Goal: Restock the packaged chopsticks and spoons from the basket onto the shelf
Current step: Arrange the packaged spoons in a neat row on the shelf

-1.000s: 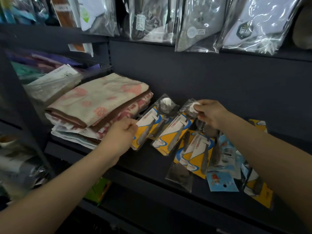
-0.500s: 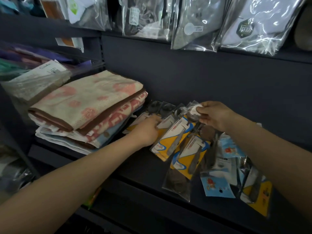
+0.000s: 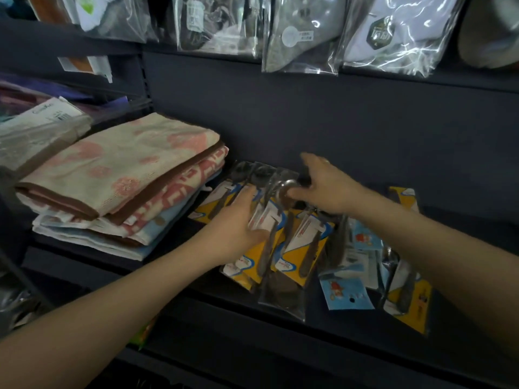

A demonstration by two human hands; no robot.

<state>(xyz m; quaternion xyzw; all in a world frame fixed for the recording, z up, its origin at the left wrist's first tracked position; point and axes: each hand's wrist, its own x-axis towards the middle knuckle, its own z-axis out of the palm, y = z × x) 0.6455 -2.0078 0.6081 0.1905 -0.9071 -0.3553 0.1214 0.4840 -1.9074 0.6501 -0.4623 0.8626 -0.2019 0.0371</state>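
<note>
At 6 o'clock, the dark shelf (image 3: 196, 293) edge. Just beyond, the left hand (image 3: 233, 231) lies flat, fingers spread on yellow-carded spoon packs (image 3: 304, 248). At 1 o'clock of it, the right hand (image 3: 325, 189) pinches one pack's clear top. Folded towels (image 3: 118, 175) sit at 10 o'clock.

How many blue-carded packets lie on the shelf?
2 clearly: one blue-carded packet near the shelf front edge, another behind it beside the right forearm. Overlapping packets may hide more.

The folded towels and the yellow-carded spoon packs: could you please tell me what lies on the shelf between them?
Nothing: in the head view, only a narrow strip of bare dark shelf separates the folded towels from the spoon packs.
</note>
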